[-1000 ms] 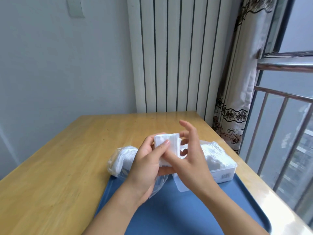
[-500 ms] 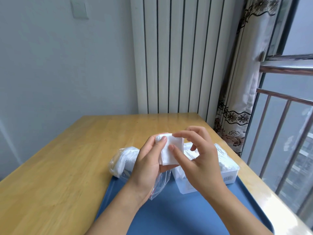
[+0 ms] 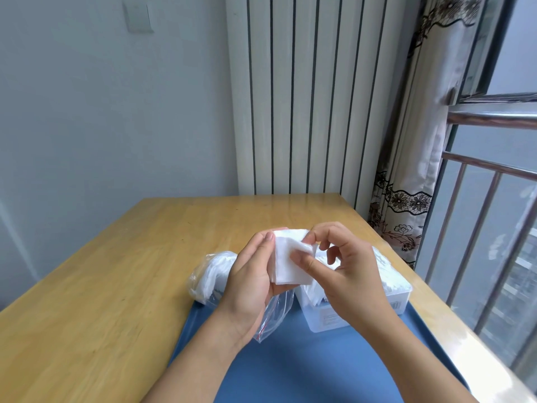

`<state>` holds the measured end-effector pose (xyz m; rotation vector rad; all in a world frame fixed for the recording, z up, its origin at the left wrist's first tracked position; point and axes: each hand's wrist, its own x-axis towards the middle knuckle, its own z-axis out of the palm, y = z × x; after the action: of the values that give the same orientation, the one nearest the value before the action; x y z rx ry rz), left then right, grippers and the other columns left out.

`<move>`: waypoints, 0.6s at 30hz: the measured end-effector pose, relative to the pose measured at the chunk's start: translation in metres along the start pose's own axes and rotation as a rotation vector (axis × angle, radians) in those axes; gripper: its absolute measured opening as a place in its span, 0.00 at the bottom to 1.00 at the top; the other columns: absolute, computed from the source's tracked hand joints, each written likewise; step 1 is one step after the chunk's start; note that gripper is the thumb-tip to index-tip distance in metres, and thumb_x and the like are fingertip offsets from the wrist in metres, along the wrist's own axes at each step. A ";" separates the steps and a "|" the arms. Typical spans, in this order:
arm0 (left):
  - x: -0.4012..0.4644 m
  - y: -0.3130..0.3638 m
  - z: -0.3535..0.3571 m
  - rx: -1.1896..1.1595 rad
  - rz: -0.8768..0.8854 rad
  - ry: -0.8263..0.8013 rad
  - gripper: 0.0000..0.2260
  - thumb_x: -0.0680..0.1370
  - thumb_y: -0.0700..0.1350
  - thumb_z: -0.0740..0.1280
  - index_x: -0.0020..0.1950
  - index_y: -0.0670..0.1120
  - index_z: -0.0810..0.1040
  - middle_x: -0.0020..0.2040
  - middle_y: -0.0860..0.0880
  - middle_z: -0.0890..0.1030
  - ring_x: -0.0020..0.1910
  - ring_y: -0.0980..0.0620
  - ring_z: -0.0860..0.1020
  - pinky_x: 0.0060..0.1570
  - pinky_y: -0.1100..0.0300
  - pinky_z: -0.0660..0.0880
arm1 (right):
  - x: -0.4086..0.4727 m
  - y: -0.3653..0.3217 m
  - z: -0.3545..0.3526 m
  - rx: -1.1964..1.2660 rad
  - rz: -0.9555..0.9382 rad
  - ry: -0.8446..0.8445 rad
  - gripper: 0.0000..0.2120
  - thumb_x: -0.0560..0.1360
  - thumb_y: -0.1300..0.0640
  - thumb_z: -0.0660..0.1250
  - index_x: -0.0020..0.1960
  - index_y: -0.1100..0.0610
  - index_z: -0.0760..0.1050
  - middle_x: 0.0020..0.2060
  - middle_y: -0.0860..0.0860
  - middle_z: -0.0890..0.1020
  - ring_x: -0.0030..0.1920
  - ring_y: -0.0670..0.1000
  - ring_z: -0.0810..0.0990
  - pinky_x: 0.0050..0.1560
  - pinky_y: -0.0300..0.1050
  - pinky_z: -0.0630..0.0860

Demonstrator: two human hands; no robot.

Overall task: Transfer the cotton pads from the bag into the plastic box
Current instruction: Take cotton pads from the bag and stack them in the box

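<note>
Nearest to me lies a smooth blue tray (image 3: 305, 370), flat and matte, with both bare forearms reaching out over it. Above its far part my left hand (image 3: 250, 282) cups a small stack of cotton pads (image 3: 290, 263) — soft, white, square-cut, their edges roughly lined up and the stack standing upright on the palm, with the fingers wrapped round its left side. My right hand (image 3: 345, 270) meets the stack from the other side: the thumb presses flat on the front pad while the curled fingers hook over the top right corner, so it pinches the same stack. Both hands are therefore grasping the pads, held up in the air above the tray.

Under the left wrist hangs the bag (image 3: 216, 274), thin clear crinkly plastic with a red strip at its mouth. Its bulging closed end, packed with more white pads, rests on the table just off the tray's far left corner.

Behind the right hand sits the plastic box (image 3: 401, 296) — a milky, translucent rectangular tub on the tray's far right part, with a printed label on its near wall. White pads stand inside it, packed close, though the hand hides most of them.

The table (image 3: 116, 271) is glossy yellow wood with visible grain. Beyond it stands a white ribbed radiator (image 3: 305, 97) against a pale wall, a patterned curtain (image 3: 412, 158) beside it, and metal window rails (image 3: 488, 170) at the right.
</note>
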<state>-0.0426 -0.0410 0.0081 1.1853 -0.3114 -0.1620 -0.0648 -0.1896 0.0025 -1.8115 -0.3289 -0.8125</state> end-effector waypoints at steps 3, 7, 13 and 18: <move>-0.001 0.001 0.001 0.016 0.003 -0.010 0.16 0.85 0.49 0.56 0.63 0.41 0.78 0.59 0.39 0.84 0.62 0.37 0.80 0.62 0.39 0.76 | 0.000 0.001 -0.001 0.019 0.040 -0.001 0.12 0.68 0.54 0.78 0.49 0.45 0.82 0.44 0.40 0.83 0.42 0.46 0.75 0.40 0.37 0.70; -0.002 0.002 0.001 0.032 0.006 -0.027 0.15 0.85 0.48 0.58 0.64 0.42 0.77 0.58 0.39 0.84 0.57 0.41 0.82 0.58 0.45 0.79 | 0.001 0.000 -0.004 0.039 0.045 -0.029 0.16 0.69 0.62 0.80 0.49 0.45 0.83 0.43 0.40 0.85 0.40 0.44 0.76 0.40 0.36 0.71; -0.001 0.002 0.000 0.042 0.008 0.001 0.14 0.85 0.48 0.57 0.63 0.44 0.78 0.56 0.39 0.85 0.55 0.42 0.83 0.59 0.42 0.78 | 0.000 -0.002 -0.005 0.105 0.018 -0.082 0.10 0.68 0.61 0.79 0.42 0.47 0.85 0.38 0.44 0.85 0.37 0.47 0.73 0.40 0.37 0.70; 0.000 0.002 -0.001 0.067 0.027 0.001 0.14 0.85 0.48 0.57 0.60 0.45 0.79 0.57 0.39 0.84 0.55 0.43 0.83 0.56 0.43 0.81 | 0.001 -0.009 -0.007 0.232 0.000 -0.097 0.09 0.68 0.62 0.76 0.41 0.49 0.85 0.42 0.50 0.86 0.41 0.54 0.79 0.39 0.43 0.69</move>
<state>-0.0422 -0.0395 0.0096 1.2465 -0.3340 -0.1283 -0.0716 -0.1926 0.0105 -1.6354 -0.4664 -0.6594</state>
